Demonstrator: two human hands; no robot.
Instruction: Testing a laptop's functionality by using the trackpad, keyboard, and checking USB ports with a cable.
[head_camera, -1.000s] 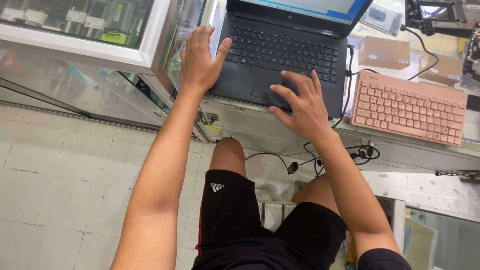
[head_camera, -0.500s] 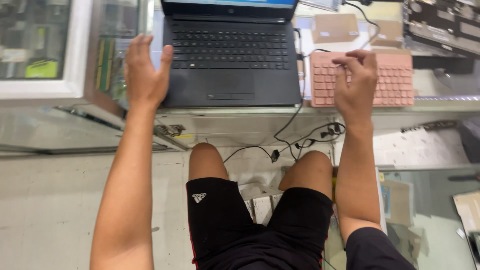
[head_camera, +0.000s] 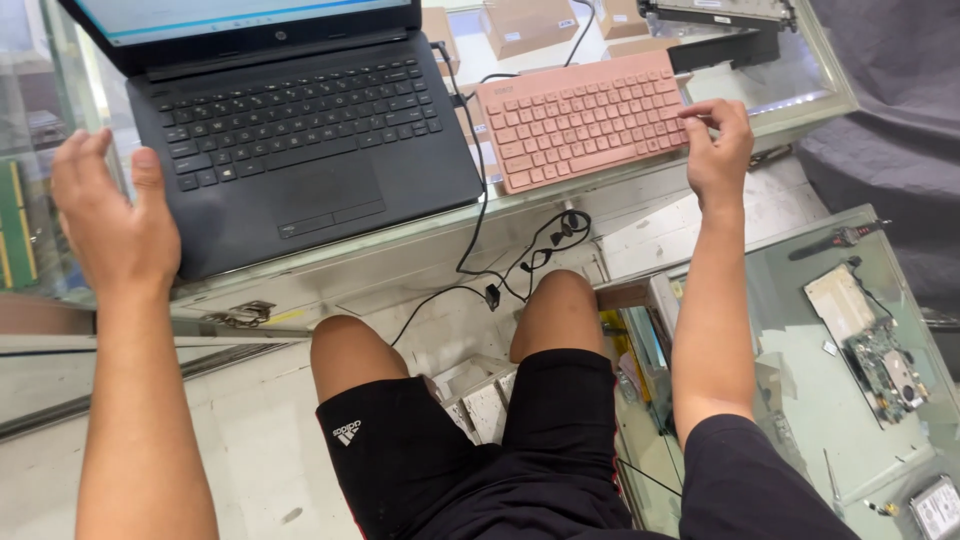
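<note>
A black open laptop (head_camera: 290, 150) sits on a glass counter (head_camera: 400, 245) with its screen lit. To its right lies a pink keyboard (head_camera: 585, 120). My left hand (head_camera: 110, 215) rests flat against the laptop's left edge, fingers apart, holding nothing. My right hand (head_camera: 715, 145) grips the right end of the pink keyboard with thumb and fingers. A black cable (head_camera: 470, 190) runs from the laptop down over the counter's front edge.
Brown cardboard boxes (head_camera: 530, 20) stand behind the keyboard, beside a dark flat device (head_camera: 720, 15). A lower glass shelf at the right holds a green circuit board (head_camera: 885, 365) and a pale plate (head_camera: 840, 305). My knees in black shorts (head_camera: 480, 450) are below the counter.
My right hand left the laptop's touchpad and moved right onto the pink keyboard's end. The view swung right and down. My left hand stayed at the laptop's left side.
</note>
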